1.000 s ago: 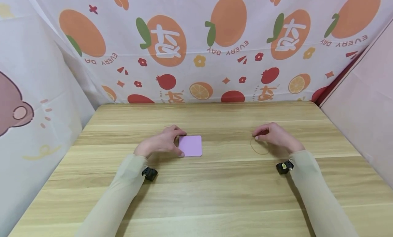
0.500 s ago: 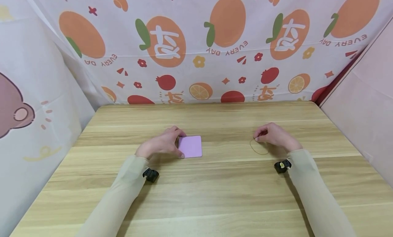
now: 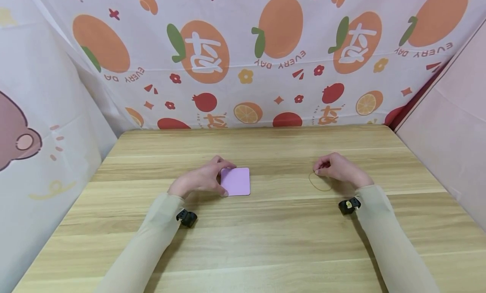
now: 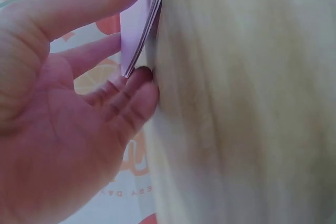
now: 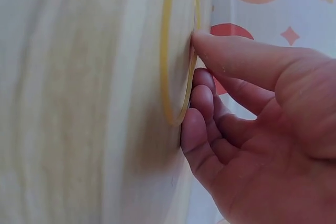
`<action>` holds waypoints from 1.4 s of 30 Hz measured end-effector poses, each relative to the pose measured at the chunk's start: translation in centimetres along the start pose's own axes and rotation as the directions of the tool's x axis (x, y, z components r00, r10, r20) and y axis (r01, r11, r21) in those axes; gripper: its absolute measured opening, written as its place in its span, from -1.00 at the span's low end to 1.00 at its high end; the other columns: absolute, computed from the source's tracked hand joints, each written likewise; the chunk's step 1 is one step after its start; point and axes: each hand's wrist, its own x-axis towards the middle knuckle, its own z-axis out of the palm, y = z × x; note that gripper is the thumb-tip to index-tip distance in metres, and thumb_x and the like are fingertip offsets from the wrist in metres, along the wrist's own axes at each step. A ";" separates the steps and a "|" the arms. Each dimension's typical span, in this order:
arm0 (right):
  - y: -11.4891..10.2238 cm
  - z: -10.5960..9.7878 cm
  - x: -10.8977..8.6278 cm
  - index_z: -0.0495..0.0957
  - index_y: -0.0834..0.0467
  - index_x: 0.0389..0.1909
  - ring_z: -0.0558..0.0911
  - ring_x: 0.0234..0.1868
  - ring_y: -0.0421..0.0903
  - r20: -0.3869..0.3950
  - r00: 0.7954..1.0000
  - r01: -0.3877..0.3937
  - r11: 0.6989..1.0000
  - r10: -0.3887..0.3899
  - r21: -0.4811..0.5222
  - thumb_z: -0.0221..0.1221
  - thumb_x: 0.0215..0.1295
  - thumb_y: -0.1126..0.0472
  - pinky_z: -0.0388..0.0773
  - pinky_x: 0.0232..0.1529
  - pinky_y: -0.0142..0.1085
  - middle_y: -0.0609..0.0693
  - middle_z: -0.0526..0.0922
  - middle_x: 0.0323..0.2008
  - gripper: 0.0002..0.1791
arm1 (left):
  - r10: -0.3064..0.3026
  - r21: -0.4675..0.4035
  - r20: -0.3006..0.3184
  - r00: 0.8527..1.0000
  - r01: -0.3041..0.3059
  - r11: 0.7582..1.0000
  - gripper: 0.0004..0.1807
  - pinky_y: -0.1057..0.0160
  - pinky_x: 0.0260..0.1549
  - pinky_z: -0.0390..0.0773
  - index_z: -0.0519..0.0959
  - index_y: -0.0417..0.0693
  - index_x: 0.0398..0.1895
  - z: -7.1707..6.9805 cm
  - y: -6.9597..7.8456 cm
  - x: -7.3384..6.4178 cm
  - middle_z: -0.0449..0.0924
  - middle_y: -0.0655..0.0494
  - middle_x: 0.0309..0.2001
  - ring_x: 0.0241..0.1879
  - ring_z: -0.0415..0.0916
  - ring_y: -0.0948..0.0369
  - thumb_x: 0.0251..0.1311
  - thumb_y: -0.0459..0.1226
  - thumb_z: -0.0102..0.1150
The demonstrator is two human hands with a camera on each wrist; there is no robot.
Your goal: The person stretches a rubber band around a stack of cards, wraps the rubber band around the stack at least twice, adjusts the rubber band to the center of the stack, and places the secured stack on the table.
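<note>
In the head view, a purple square stack of thin cards (image 3: 236, 181) lies left of the table's middle. My left hand (image 3: 202, 177) holds it by its left part, thumb at the near edge and fingers at the far edge. Several thin layers show along the side of the stack in the left wrist view, where its edge tilts up from the wood. To the right, my right hand (image 3: 340, 170) pinches a thin yellow rubber band (image 5: 165, 51) between thumb and fingers. The band hangs as a loose loop close to the tabletop, other fingertips right at the wood.
Both hands work over a light wooden table (image 3: 243, 238). Behind it hangs a white cloth (image 3: 243, 90) printed with fruit, and pale cloth sides stand at left and right. Each wrist carries a small black camera.
My left hand's far finger has slid slightly right along the stack's far edge. The right hand's fingertips have shifted slightly on the rubber band; otherwise both hands stay nearly in place.
</note>
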 end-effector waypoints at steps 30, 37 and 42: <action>0.6 -0.5 -0.4 0.52 0.38 -0.07 0.63 -0.23 -0.04 0.048 0.998 0.029 0.947 -0.047 0.321 0.11 0.45 0.26 0.62 -0.19 -0.30 0.20 0.66 -0.20 -0.77 | -0.015 -0.392 -0.019 1.000 0.007 0.920 -0.40 0.12 -0.39 0.68 0.45 -0.09 0.28 0.0 -0.5 0.2 0.39 -0.19 0.06 -0.19 0.48 -0.01 0.15 -0.60 0.15; 1.1 -0.4 -0.6 0.31 0.52 0.16 0.61 -0.21 -0.04 0.130 0.987 -0.013 0.776 -0.089 0.631 0.01 0.51 0.28 0.67 -0.12 -0.18 0.32 0.54 0.00 -0.61 | -0.026 -0.410 -0.017 1.000 0.016 0.912 -0.42 0.10 -0.37 0.68 0.47 -0.11 0.27 0.1 -0.6 0.2 0.40 -0.19 0.08 -0.17 0.48 -0.02 0.14 -0.58 0.16; 1.3 -0.3 -0.7 0.25 0.50 0.22 0.64 -0.19 -0.09 0.124 0.984 -0.027 0.583 -0.127 0.812 -0.02 0.47 0.43 0.67 -0.17 -0.30 0.31 0.51 0.12 -0.62 | -0.032 -0.406 -0.020 0.999 0.021 0.914 -0.42 0.11 -0.38 0.69 0.48 -0.08 0.26 0.0 -0.5 0.1 0.40 -0.17 0.10 -0.16 0.49 -0.01 0.14 -0.57 0.16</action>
